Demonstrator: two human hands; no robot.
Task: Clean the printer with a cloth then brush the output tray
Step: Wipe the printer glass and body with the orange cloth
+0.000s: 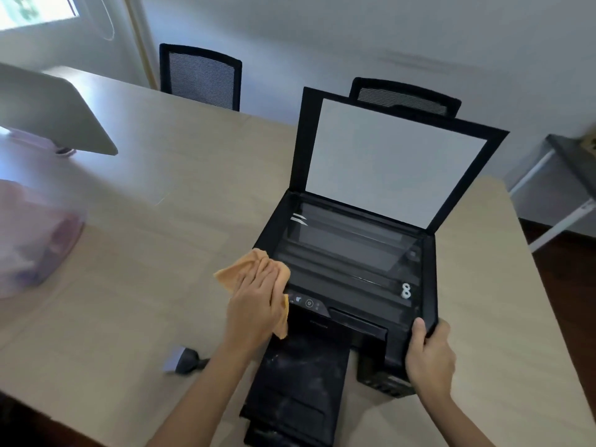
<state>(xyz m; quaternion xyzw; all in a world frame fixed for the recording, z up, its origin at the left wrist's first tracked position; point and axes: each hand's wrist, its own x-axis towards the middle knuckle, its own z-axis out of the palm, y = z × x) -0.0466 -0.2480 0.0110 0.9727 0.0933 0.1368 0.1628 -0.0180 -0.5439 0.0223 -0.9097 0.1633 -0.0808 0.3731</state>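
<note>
A black printer [348,269] stands on the wooden table with its scanner lid [390,162] raised, showing the white underside and the glass bed. Its dusty output tray [296,382] is pulled out toward me. My left hand [254,311] presses an orange cloth [254,272] against the printer's front left corner, beside the control panel. My right hand [429,356] grips the printer's front right corner, thumb on top. A small brush [185,359] with a dark handle lies on the table left of the tray, partly hidden by my left forearm.
A monitor's back [54,111] stands at the far left of the table [135,253]. A pinkish plastic bag [32,240] sits at the left edge. Two black mesh chairs [200,75] stand behind the table. A grey side table [567,175] is at the right.
</note>
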